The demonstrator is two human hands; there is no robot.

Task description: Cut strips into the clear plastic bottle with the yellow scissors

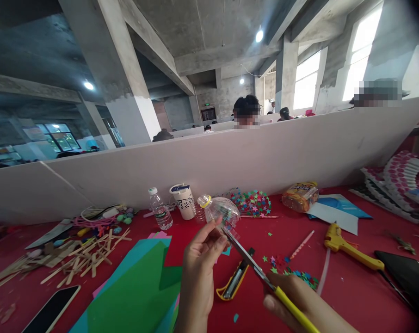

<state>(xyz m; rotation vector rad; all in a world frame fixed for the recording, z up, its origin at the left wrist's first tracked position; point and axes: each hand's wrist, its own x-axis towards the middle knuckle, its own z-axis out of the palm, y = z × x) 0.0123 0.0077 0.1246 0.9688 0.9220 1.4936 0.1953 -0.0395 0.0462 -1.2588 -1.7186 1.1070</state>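
Observation:
My left hand (pixel 206 249) is raised over the table with thumb and fingertips pinched together. What they pinch is small and hard to see; it looks like a thin clear piece of plastic. Wrapped round the yellow handle of a pair of scissors (pixel 253 262) is my right hand (pixel 289 296). The silver blades point up and left, their tips reaching my left fingertips. Just behind the fingers a clear plastic bottle (pixel 221 208) with a yellow neck ring lies on its side. Below the blades rests a yellow and black utility knife (pixel 235 280).
Green paper sheets (pixel 129 286) and wooden sticks (pixel 88 254) cover the left side, near a phone (pixel 53 310). A small water bottle (pixel 160 210) and a white cup (pixel 182 201) stand behind. A yellow glue gun (pixel 351 249) lies right. A low partition (pixel 195 162) closes the back.

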